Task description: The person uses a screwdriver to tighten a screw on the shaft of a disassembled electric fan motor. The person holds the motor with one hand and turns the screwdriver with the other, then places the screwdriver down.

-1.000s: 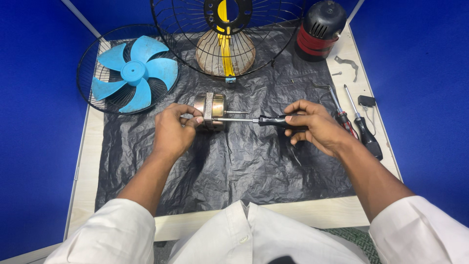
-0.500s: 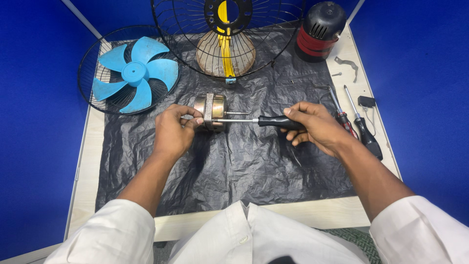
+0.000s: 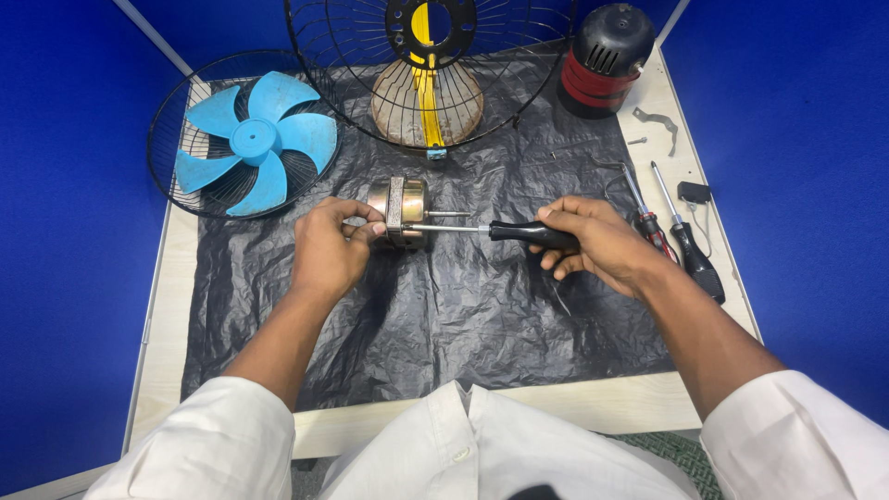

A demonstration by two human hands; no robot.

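My left hand (image 3: 329,250) grips a small metal fan motor (image 3: 396,207) lying on its side on the black plastic sheet (image 3: 463,315), its shaft pointing right. My right hand (image 3: 597,243) holds a black-handled screwdriver (image 3: 519,231) level, the thin blade reaching left with its tip at the motor's casing, close to my left fingers. Both arms wear white sleeves.
A blue fan blade (image 3: 252,143) rests in a wire guard (image 3: 185,111) at the back left. Another wire guard with a yellow and black hub (image 3: 431,56) stands at the back centre. A red and black motor cover (image 3: 602,60) is back right. Two screwdrivers (image 3: 681,236) lie right.
The two hands, the motor and the screwdriver have stayed almost still; the screwdriver has shifted only slightly.
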